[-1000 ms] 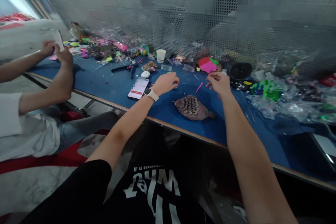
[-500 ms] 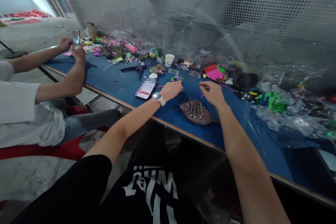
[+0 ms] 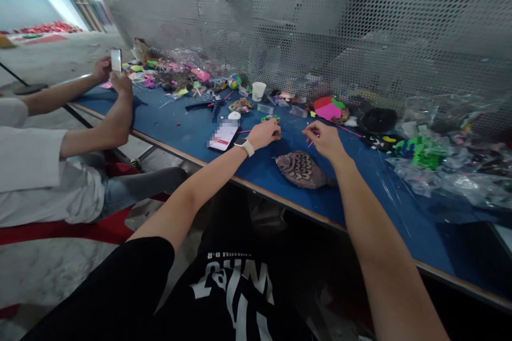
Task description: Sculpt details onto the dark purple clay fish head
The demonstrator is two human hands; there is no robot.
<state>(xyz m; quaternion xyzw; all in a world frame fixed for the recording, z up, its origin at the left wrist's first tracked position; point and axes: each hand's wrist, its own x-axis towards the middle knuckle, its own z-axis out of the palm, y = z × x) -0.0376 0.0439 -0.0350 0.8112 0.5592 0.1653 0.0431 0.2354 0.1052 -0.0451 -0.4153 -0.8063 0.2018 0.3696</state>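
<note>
A grey-brown clay fish (image 3: 302, 169) with pale curved scale marks lies on the blue table, close in front of both hands. My right hand (image 3: 326, 139) is above its far right side, closed in a pinch on a thin pink stick (image 3: 311, 144). My left hand (image 3: 265, 134), wearing a watch, is beyond the fish to its left with fingers curled together; anything between the fingertips is too small to make out. Just past it lies a small green and multicoloured clay piece (image 3: 270, 118). A phone (image 3: 224, 135) lies left of that wrist.
A white cup (image 3: 258, 91), dark pliers-like tool (image 3: 205, 105) and pink-red clay piece (image 3: 330, 108) stand along the back. Right are a black bowl (image 3: 378, 119), green clay (image 3: 420, 152) and plastic bags (image 3: 464, 184). Perforated metal sheet (image 3: 280, 21) rises behind. A co-worker holds a phone (image 3: 116, 60) at left.
My left hand's fingers have lifted and curled slightly. My right hand shifts only a little, still pinching the stick. The co-worker's phone turns slightly.
</note>
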